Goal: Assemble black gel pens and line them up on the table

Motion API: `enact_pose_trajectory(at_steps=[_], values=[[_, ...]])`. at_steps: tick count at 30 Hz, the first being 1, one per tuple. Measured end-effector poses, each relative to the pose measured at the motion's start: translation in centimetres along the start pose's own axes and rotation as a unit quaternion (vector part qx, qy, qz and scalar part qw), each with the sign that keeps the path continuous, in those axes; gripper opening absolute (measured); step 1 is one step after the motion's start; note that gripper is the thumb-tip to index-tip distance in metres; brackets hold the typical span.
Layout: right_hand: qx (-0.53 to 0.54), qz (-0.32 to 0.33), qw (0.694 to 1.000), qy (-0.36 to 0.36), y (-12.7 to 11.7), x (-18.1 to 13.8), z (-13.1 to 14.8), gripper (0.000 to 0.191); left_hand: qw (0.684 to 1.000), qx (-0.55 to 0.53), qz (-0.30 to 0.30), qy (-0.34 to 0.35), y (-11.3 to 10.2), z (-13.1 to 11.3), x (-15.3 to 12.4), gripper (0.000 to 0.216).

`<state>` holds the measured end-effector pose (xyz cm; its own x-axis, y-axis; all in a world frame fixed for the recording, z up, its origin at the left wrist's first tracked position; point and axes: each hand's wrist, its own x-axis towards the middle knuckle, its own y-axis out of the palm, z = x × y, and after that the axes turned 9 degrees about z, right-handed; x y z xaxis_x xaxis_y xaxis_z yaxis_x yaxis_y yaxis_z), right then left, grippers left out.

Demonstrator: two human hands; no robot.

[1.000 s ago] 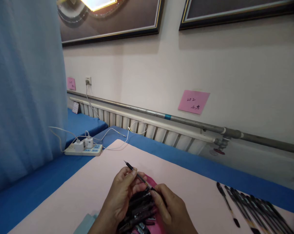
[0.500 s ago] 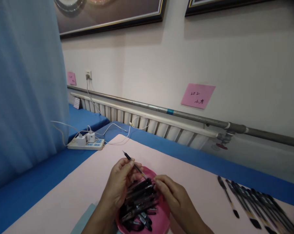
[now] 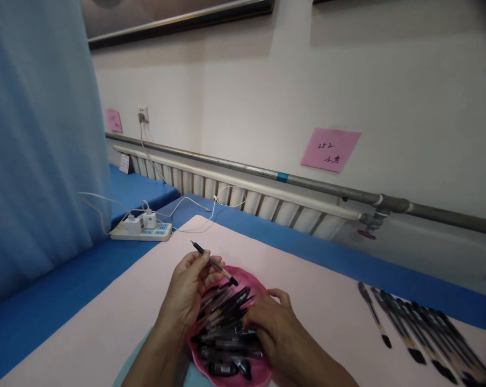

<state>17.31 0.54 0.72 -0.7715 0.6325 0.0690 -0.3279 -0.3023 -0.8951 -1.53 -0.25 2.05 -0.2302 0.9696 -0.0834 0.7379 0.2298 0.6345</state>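
Observation:
My left hand [image 3: 188, 287] pinches a thin black pen [image 3: 214, 263] that sticks up and to the left, tip outward. Just below it lies a pink dish [image 3: 248, 279] heaped with several black pen parts [image 3: 226, 322]. My right hand [image 3: 273, 322] lies on that heap with its fingers curled among the parts; what it grips is hidden. The dish sits on a pale pink sheet [image 3: 138, 301] over a blue table top.
Several finished black pens [image 3: 412, 333] lie in a row at the right. A white power strip [image 3: 142, 230] with chargers and cables sits at the left back. A radiator and pipe [image 3: 267, 201] run along the wall. A blue curtain [image 3: 37, 145] hangs at the left.
The view has tilted down, showing more of the dish. My right hand let go of the pen's end and dropped onto the heap. My left hand still holds the pen.

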Motion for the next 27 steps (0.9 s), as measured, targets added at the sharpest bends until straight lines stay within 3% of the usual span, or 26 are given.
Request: enact_pose_trajectory(at_steps=[6, 14, 20, 27], values=[[-0.023, -0.090, 0.994, 0.060, -1.1, -0.2, -2.2, 0.024, 1.000, -0.003, -0.002, -0.012, 0.0, -0.1, 0.1, 0.008], [-0.042, 0.012, 0.999, 0.006, -0.1, -0.2, -0.3, 0.029, 1.000, -0.001, 0.011, -0.027, 0.0, -0.1, -0.2, 0.009], [-0.053, -0.043, 0.997, 0.036, -0.1, -0.1, -1.2, 0.032, 1.000, 0.000, -0.003, -0.030, 0.0, 0.0, 0.0, 0.011], [-0.048, 0.040, 0.998, 0.026, -0.2, -0.2, 0.0, 0.024, 0.999, 0.008, -0.007, -0.044, 0.2, -0.1, -0.1, 0.011]])
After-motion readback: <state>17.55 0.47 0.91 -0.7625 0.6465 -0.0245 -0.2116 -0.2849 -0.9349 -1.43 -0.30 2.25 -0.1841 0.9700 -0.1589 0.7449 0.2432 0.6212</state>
